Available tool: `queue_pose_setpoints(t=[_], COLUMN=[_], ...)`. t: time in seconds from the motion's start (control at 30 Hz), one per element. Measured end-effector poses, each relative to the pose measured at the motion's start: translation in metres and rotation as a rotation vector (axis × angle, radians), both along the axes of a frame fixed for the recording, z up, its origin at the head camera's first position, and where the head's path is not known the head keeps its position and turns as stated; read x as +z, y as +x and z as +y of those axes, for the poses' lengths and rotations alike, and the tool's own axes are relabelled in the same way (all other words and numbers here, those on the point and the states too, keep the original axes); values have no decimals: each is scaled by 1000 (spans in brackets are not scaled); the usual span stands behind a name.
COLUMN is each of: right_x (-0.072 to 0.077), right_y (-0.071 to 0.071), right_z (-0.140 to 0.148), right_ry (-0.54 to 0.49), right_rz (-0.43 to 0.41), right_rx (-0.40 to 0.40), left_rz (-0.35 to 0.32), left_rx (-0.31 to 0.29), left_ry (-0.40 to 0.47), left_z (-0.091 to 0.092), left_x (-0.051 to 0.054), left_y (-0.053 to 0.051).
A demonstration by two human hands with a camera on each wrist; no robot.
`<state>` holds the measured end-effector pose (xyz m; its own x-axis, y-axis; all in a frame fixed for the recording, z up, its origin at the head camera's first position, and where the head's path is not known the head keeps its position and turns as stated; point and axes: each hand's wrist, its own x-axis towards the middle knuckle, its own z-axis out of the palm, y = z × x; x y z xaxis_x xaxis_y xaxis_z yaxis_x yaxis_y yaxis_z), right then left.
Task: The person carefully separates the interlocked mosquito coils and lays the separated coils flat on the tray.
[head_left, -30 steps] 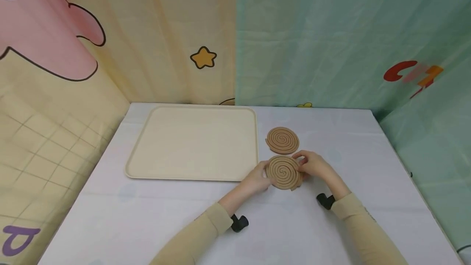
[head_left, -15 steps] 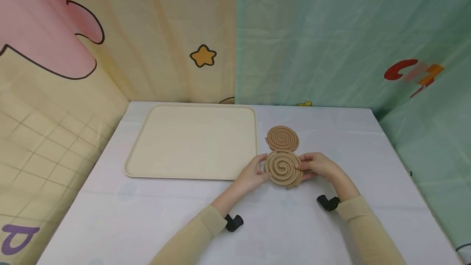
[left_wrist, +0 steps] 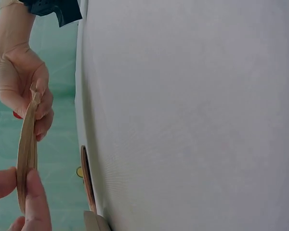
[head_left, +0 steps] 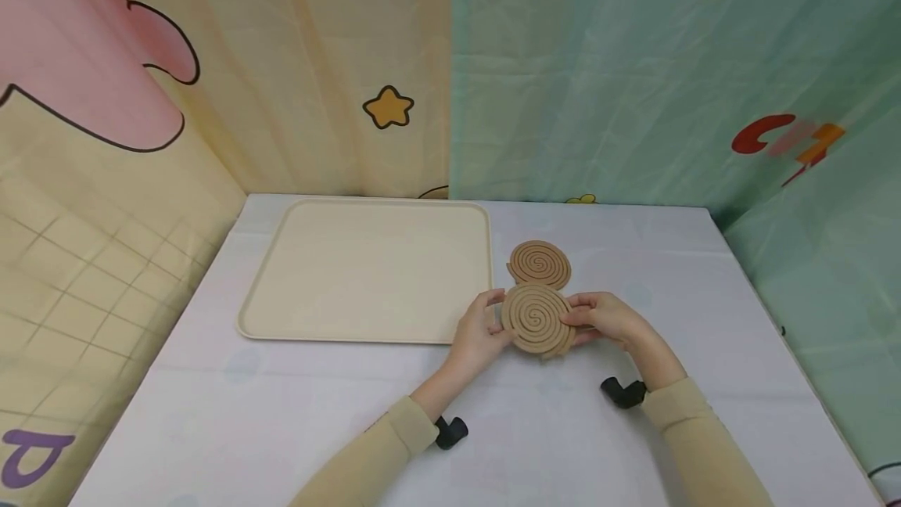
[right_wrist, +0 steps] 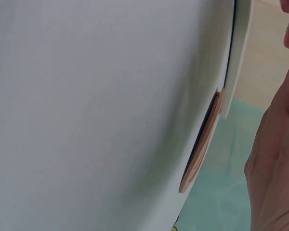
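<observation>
A tan mosquito coil point(head_left: 535, 319), a flat spiral disc, is held up off the table between both hands. My left hand point(head_left: 475, 341) pinches its left edge between thumb and fingers. At the opposite edge, my right hand point(head_left: 614, 321) grips it. In the left wrist view the coil point(left_wrist: 26, 151) appears edge-on, with more than one layer along its rim, and the right hand point(left_wrist: 25, 79) is at its upper end. Just beyond it, a second mosquito coil point(head_left: 540, 261) lies flat on the table, its near edge partly covered. The right wrist view shows little of the held coil.
A shallow cream tray point(head_left: 366, 337) lies at the left back of the white table point(head_left: 549, 444), its right edge close to the coils. Patterned curtains point(head_left: 598, 77) hang behind and on both sides. Black wrist cameras point(head_left: 453, 433) sit under the sleeves.
The held coil has been raised and shifted slightly left, covering the near edge of the coil behind. My right-hand fingers have settled onto its right edge.
</observation>
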<state>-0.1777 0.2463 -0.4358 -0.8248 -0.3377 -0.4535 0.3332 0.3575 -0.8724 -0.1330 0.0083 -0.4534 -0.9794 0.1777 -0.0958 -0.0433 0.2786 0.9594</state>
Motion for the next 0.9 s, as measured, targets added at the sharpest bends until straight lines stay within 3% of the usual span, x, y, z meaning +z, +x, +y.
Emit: queue_pose_setpoints(t=[0.17, 0.33, 0.47, 0.9], right_x=[7, 13, 15, 9], right_y=[4, 9, 15, 30], right_z=[-8, -20, -33, -91], right_ry=[-63, -160, -209, -323], right_rz=[40, 94, 154, 220], right_rx=[-33, -91, -143, -240], left_rz=[-14, -145, -213, -104], left_rx=[68, 85, 77, 86], left_ry=[95, 305, 392, 499], left_z=[-7, -20, -28, -56], left_x=[2, 6, 5, 14], left_y=[-5, -11, -13, -10])
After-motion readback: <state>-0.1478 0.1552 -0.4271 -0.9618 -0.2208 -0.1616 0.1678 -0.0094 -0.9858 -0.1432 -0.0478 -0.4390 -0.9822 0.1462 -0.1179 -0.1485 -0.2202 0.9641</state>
